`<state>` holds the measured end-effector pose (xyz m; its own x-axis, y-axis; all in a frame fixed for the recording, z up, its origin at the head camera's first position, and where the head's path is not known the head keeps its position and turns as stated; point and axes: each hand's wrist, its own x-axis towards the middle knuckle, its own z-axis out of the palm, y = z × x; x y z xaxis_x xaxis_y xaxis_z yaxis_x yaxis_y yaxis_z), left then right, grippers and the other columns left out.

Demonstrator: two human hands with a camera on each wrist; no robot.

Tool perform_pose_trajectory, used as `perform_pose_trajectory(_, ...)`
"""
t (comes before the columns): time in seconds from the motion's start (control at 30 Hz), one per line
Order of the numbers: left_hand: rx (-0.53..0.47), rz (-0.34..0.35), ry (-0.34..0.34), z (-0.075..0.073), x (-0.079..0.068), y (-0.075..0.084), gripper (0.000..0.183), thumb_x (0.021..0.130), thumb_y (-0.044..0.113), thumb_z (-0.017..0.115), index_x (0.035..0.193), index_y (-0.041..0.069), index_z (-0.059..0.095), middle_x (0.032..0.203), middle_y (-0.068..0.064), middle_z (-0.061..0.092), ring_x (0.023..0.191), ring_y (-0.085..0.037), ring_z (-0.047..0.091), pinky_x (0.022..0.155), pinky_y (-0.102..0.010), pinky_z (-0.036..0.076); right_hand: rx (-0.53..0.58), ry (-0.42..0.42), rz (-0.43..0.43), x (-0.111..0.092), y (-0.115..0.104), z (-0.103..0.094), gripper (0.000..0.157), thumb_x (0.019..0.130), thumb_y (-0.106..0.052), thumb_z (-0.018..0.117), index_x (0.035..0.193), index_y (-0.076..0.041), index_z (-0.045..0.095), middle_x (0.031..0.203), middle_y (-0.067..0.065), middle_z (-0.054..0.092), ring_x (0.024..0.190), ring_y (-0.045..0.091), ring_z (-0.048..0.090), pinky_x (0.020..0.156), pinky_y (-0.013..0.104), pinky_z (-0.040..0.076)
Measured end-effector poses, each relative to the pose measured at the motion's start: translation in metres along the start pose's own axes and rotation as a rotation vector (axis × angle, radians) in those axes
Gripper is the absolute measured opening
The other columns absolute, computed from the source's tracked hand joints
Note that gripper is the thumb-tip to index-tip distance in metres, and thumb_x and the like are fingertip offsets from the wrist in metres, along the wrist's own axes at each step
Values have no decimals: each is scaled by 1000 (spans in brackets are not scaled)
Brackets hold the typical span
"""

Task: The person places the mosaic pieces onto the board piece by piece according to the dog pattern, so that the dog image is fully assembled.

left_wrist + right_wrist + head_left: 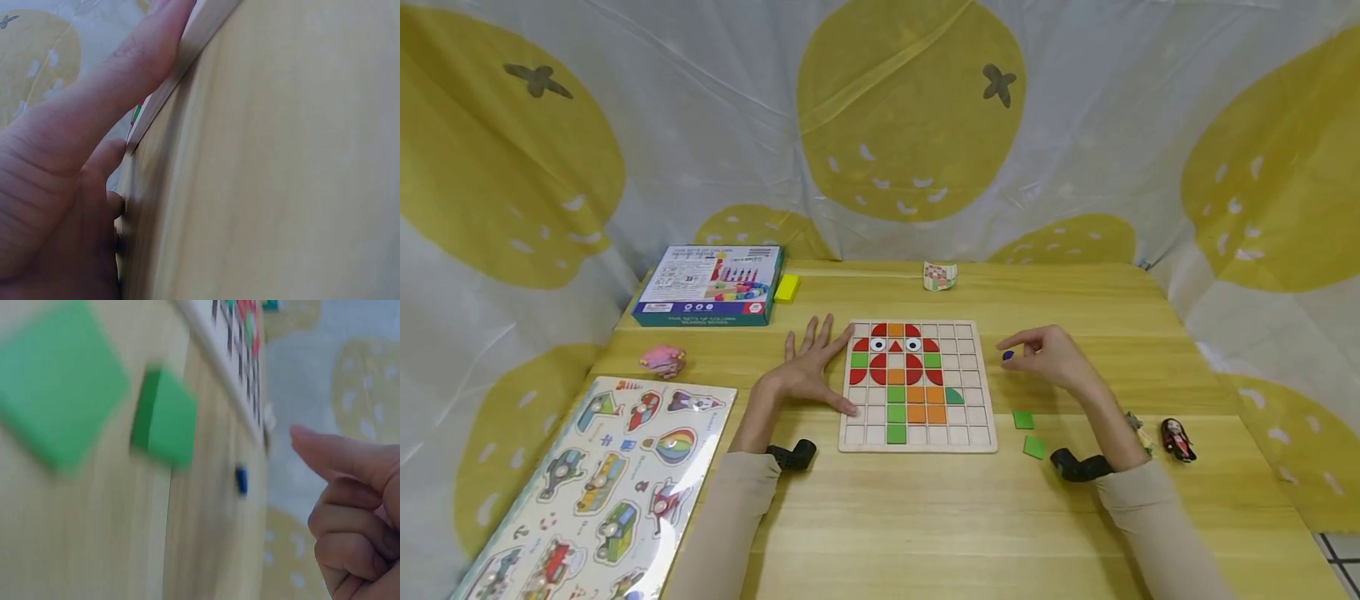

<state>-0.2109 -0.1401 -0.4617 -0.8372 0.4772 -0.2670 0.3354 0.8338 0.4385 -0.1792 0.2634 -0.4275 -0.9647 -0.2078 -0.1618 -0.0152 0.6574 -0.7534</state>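
Observation:
A wooden grid board (958, 442) lies in the middle of the table, with red, orange and green pieces and two eye pieces forming a bird-like figure. My left hand (805, 371) spreads beside its left edge, thumb and index finger touching the frame. In the left wrist view, the thumb lies against the board's side (203, 28). Right of the board, my right hand (1048, 358) holds nothing, its thumb and index finger apart, other fingers curled. Near those fingertips a small blue piece (242, 480) lies on the table. Two green square tiles (1023, 419) lie nearer me.
At the left are a picture puzzle board (647, 479), a pink toy (662, 361) and a bead-set box (707, 287) with a yellow block (787, 288) beside it. A curved patterned card (940, 276) stands at the back. A small doll (1177, 440) lies at the right.

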Motion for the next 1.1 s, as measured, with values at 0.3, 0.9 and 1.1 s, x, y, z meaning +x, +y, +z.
perform_pose_trajectory(0.3, -6, 6, 3, -2, 0, 0, 135, 55, 72, 79, 156, 29, 2, 162, -14, -19, 148, -39, -22, 111, -70, -16, 98, -56, 60, 16, 31, -14, 34, 78, -13, 80, 109, -1, 72, 57, -6, 29, 53, 9, 25, 50, 24, 23)
perform_pose_trajectory(0.9, -3, 3, -6, -2, 0, 1, 134, 56, 73, 78, 156, 30, 0, 161, -12, -20, 148, -37, -24, 112, -68, -16, 31, -65, 72, 21, 39, -21, 25, 95, -22, 62, 105, -3, 73, 112, 16, 72, 103, 22, 67, 79, 18, 50)
perform_pose_trajectory(1.1, 5, -6, -11, -1, 0, 1, 133, 56, 73, 77, 156, 31, -1, 161, -12, -21, 148, -37, -24, 112, -68, -17, 8, -36, 139, 25, 39, -24, 30, 95, -26, 61, 109, -3, 72, 118, 17, 69, 112, 30, 61, 84, 24, 46)
